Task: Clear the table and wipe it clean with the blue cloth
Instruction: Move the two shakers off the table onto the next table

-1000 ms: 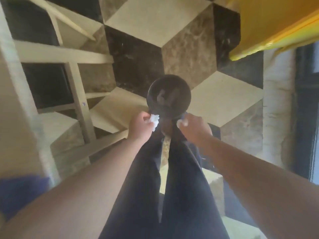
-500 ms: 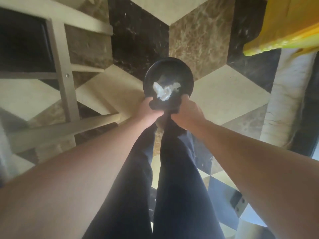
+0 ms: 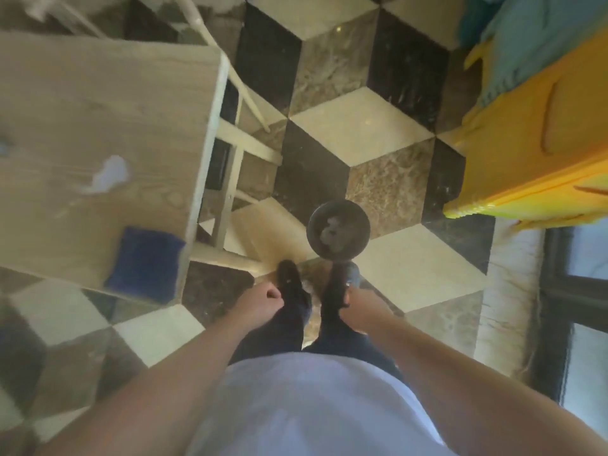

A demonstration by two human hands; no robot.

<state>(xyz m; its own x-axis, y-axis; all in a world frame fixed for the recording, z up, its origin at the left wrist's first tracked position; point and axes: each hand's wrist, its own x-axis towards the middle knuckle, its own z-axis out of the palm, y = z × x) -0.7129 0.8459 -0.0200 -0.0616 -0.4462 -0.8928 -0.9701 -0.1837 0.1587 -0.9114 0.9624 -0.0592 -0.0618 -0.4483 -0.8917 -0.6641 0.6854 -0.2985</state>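
A black bowl (image 3: 339, 230) with crumpled white tissue in it sits on the tiled floor just ahead of my shoes. My left hand (image 3: 263, 302) is curled into a fist with nothing in it, above my left shoe. My right hand (image 3: 360, 307) hangs over my right shoe, a short way back from the bowl; its fingers are blurred and partly hidden. The wooden table (image 3: 65, 103) is at the left. The folded blue cloth (image 3: 144, 261) lies on its near right corner, and a white smear or scrap (image 3: 110, 174) lies on its top.
Wooden chair or table legs (image 3: 227, 192) stand right of the table. A yellow plastic piece of furniture (image 3: 539, 153) with a teal cloth (image 3: 526, 37) on it is at the right. A dark-framed glass door (image 3: 582, 291) is at the lower right.
Both hands have let go of the bowl and drawn back towards my body. The view has risen and swung left, bringing the table top and the blue cloth into sight.
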